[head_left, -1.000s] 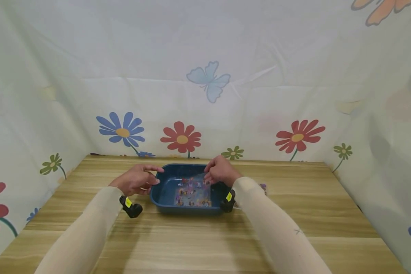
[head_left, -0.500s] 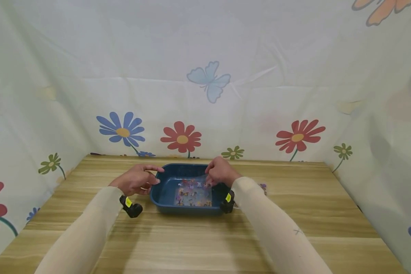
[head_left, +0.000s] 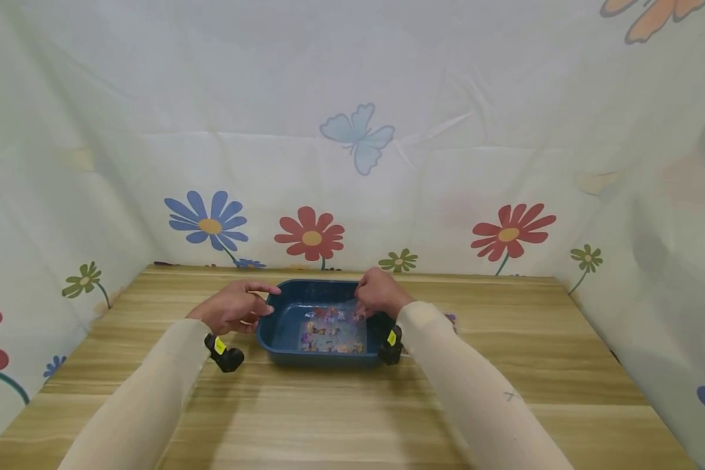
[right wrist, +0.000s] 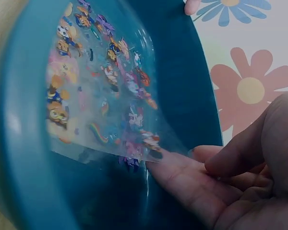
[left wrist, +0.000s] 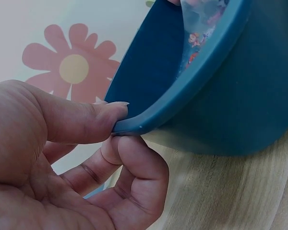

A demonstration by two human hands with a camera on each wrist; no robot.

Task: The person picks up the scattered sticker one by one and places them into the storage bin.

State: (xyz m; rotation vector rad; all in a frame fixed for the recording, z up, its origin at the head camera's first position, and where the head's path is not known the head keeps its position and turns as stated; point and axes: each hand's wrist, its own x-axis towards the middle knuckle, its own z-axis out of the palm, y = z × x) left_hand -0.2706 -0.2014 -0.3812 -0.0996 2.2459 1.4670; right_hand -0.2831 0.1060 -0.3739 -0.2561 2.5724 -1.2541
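Observation:
A blue plastic basin (head_left: 323,360) stands on the wooden table. My left hand (head_left: 235,308) is at its left end, and in the left wrist view the thumb and a bent finger pinch the rim (left wrist: 156,115). Inside the basin lies a clear sticker sheet (head_left: 331,333) printed with small colourful cartoon figures. My right hand (head_left: 378,294) reaches over the basin's right side and pinches the sheet's far right corner. In the right wrist view that corner slopes up to the fingers (right wrist: 182,179), while the rest of the sheet (right wrist: 105,91) spreads along the basin.
Right of the basin, something purple and colourful (head_left: 451,318) shows on the table (head_left: 305,418), mostly hidden behind my right sleeve (head_left: 464,372). A white curtain (head_left: 423,196) printed with flowers and a butterfly hangs behind and at both sides.
The sheet's raised corner has sunk lower into the basin, and my right hand has shifted very slightly to the right with it. My left hand stays on the rim.

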